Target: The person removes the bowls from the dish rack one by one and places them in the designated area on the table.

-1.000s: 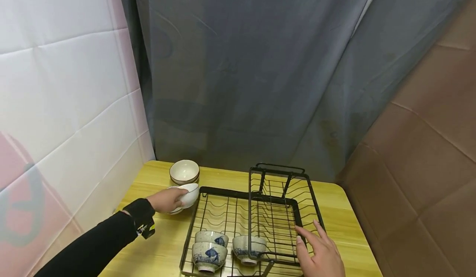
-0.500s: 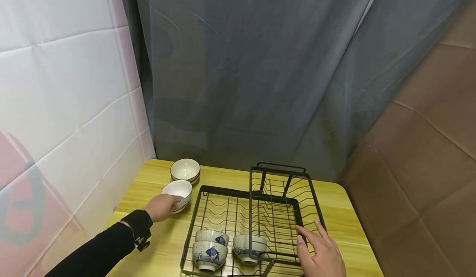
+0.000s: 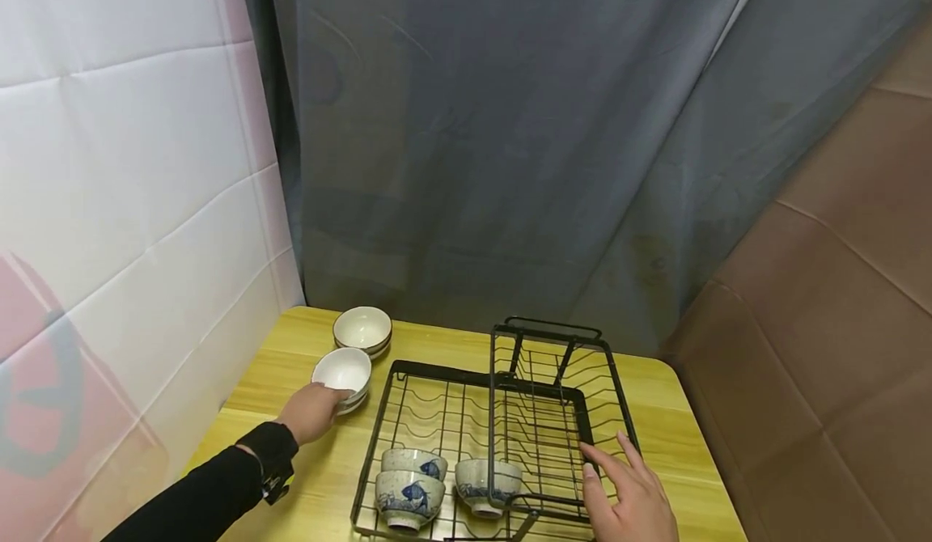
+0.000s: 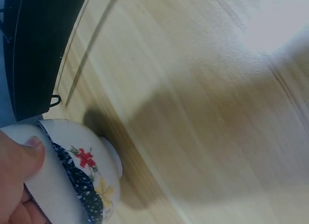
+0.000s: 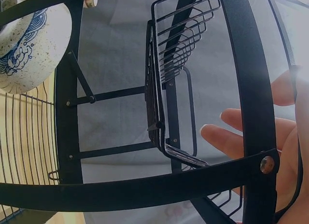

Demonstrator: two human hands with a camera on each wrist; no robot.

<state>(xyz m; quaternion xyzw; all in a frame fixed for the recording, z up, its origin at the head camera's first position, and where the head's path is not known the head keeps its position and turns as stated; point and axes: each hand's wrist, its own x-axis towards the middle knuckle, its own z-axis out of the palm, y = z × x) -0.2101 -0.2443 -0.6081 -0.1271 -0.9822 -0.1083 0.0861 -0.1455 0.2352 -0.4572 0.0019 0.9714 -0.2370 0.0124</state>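
Note:
My left hand (image 3: 311,412) grips the near rim of a white bowl (image 3: 344,369), which sits in another bowl on the table. Seen from the left wrist, the thumb (image 4: 34,156) lies on the white upper bowl, and the lower bowl (image 4: 91,171) shows red and yellow flowers over a dark speckled band. My right hand (image 3: 632,497) is at the right side of the black wire dish rack (image 3: 489,437), fingers extended beside its upper tier. In the right wrist view its fingers (image 5: 227,139) show behind a black frame bar; whether they press on it I cannot tell.
Two stacked white bowls (image 3: 362,328) with dark rims stand behind the left hand. On the rack's lower tier sit speckled bowls with blue fish patterns (image 3: 410,497) and another blue-patterned bowl (image 3: 476,477) partly behind the upper tier. A grey curtain (image 3: 466,162) closes off the back.
The white bowl in my left hand was tilted near the rack's corner; it has levelled out and moved left onto the lower bowl. My right hand has stayed at the rack.

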